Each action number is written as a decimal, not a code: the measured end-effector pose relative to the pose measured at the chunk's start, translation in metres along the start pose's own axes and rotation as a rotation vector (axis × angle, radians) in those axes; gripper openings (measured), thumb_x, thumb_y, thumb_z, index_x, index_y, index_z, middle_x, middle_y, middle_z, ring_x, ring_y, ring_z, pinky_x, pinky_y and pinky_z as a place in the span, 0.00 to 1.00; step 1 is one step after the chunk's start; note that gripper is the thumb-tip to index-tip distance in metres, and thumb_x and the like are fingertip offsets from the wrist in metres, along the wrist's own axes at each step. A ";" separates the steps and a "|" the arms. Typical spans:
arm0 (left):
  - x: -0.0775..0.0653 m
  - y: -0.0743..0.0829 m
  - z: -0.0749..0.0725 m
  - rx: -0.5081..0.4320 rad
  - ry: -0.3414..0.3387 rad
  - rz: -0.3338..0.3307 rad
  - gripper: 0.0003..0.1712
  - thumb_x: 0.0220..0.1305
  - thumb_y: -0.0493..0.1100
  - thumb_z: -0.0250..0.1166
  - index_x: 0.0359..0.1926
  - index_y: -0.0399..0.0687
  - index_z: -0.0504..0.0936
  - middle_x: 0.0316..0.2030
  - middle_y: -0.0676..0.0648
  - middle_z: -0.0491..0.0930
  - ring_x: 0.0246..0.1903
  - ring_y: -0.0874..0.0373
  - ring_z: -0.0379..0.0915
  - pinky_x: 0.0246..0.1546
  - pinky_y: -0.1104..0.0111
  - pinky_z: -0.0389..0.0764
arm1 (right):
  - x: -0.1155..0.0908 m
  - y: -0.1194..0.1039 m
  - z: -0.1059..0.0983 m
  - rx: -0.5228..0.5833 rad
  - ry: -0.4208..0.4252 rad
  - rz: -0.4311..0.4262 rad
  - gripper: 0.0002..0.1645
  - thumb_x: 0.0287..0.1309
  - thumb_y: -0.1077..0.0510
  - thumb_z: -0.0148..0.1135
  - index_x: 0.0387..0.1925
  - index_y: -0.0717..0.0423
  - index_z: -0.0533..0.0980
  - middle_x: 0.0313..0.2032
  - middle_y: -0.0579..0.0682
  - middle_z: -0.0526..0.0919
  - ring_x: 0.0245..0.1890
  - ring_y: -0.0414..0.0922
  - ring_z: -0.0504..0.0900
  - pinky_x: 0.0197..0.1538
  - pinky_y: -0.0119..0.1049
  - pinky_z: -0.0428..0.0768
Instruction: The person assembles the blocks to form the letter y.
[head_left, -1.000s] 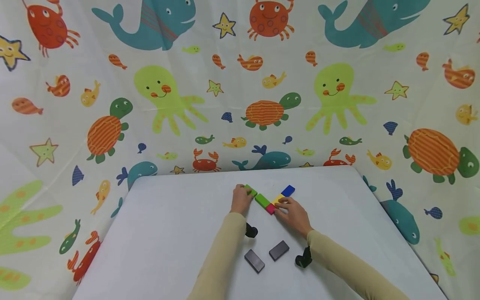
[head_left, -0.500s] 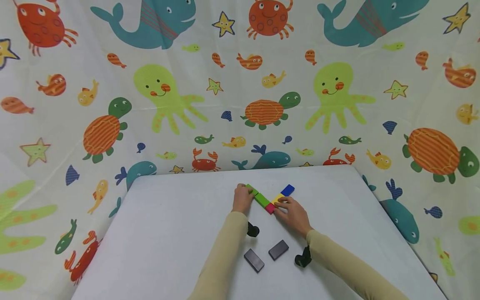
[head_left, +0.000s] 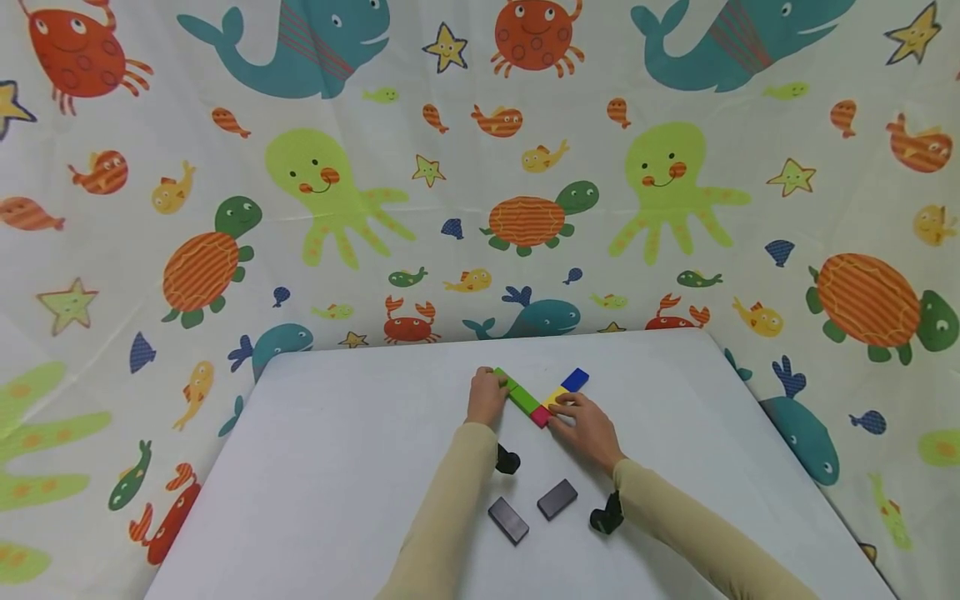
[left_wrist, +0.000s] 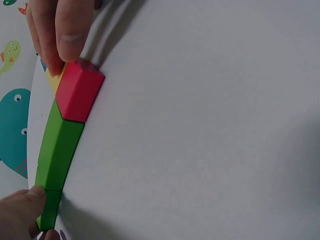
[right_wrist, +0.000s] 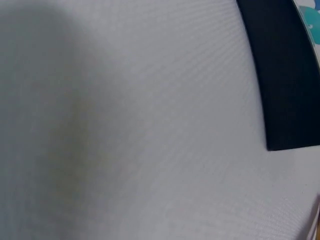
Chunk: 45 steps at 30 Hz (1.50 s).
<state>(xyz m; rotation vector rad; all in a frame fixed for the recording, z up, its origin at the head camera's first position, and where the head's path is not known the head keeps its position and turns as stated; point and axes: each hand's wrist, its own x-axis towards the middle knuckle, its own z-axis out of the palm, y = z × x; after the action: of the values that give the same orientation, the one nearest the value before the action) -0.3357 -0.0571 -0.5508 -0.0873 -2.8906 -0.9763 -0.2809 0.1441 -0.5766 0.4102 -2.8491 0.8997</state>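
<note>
Coloured blocks form a V on the white table (head_left: 337, 467). My left hand (head_left: 487, 396) pinches the far green block (left_wrist: 50, 207) between thumb and fingers; its end meets a second green block (head_left: 526, 399). That one abuts a red block (head_left: 541, 416) at the V's corner. From there a yellow block (head_left: 555, 397) and a blue block (head_left: 576, 380) run back to the right. My right hand (head_left: 588, 429) grips the corner, one digit at the red block's end and other fingertips on the yellow block, which they partly hide.
Two dark grey blocks, one on the left (head_left: 508, 521) and one on the right (head_left: 557, 499), lie nearer, between the forearms. A black wrist camera (head_left: 507, 460) hangs at the left wrist, another (head_left: 606, 514) at the right. A sea-animal cloth (head_left: 450, 183) hangs behind the table.
My left hand has slid the far green block slightly right and toward me, closing the gap to the second green block. My right hand has stayed at the corner.
</note>
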 end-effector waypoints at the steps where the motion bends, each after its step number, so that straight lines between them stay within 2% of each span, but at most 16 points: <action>1: 0.001 0.000 0.000 0.002 -0.006 -0.005 0.13 0.61 0.33 0.66 0.47 0.33 0.85 0.54 0.32 0.73 0.55 0.39 0.71 0.59 0.54 0.71 | 0.000 0.000 0.000 0.000 0.000 -0.001 0.19 0.59 0.49 0.68 0.49 0.54 0.85 0.52 0.50 0.80 0.52 0.50 0.79 0.53 0.49 0.78; 5: 0.001 0.001 -0.001 0.030 -0.031 -0.012 0.13 0.63 0.34 0.66 0.48 0.33 0.85 0.56 0.32 0.73 0.56 0.40 0.70 0.60 0.55 0.71 | 0.001 0.001 0.000 -0.003 -0.003 -0.007 0.19 0.59 0.49 0.68 0.49 0.53 0.85 0.52 0.50 0.80 0.52 0.50 0.79 0.53 0.49 0.78; 16: -0.005 0.004 -0.006 0.023 -0.018 0.051 0.12 0.63 0.33 0.65 0.47 0.32 0.85 0.55 0.31 0.73 0.56 0.38 0.70 0.59 0.53 0.71 | -0.001 0.000 0.000 0.005 -0.002 -0.006 0.19 0.59 0.49 0.68 0.49 0.54 0.84 0.52 0.51 0.79 0.52 0.50 0.78 0.53 0.50 0.78; 28: -0.004 0.002 -0.002 0.039 -0.043 0.031 0.14 0.64 0.34 0.64 0.50 0.33 0.84 0.58 0.31 0.72 0.58 0.39 0.70 0.61 0.54 0.70 | -0.001 -0.001 0.000 0.012 0.001 -0.004 0.19 0.60 0.50 0.68 0.49 0.54 0.84 0.52 0.51 0.79 0.52 0.51 0.78 0.53 0.50 0.78; 37: -0.004 -0.001 -0.001 0.002 -0.053 0.018 0.15 0.65 0.35 0.64 0.52 0.33 0.83 0.60 0.32 0.70 0.60 0.40 0.68 0.62 0.55 0.69 | -0.001 0.000 0.001 0.019 0.022 -0.005 0.18 0.59 0.50 0.68 0.48 0.54 0.85 0.51 0.51 0.80 0.52 0.51 0.79 0.53 0.50 0.78; 45: -0.006 -0.002 -0.002 -0.019 -0.031 0.035 0.15 0.65 0.34 0.64 0.51 0.33 0.83 0.59 0.30 0.70 0.60 0.39 0.68 0.62 0.54 0.69 | 0.001 0.001 0.003 0.043 0.046 0.009 0.18 0.58 0.51 0.69 0.47 0.55 0.84 0.50 0.50 0.80 0.53 0.50 0.78 0.55 0.50 0.76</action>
<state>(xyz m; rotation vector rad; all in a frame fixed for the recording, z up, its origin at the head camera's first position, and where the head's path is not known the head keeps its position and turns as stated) -0.3293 -0.0597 -0.5510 -0.1556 -2.8972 -1.0052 -0.2823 0.1430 -0.5795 0.3766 -2.7967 0.9612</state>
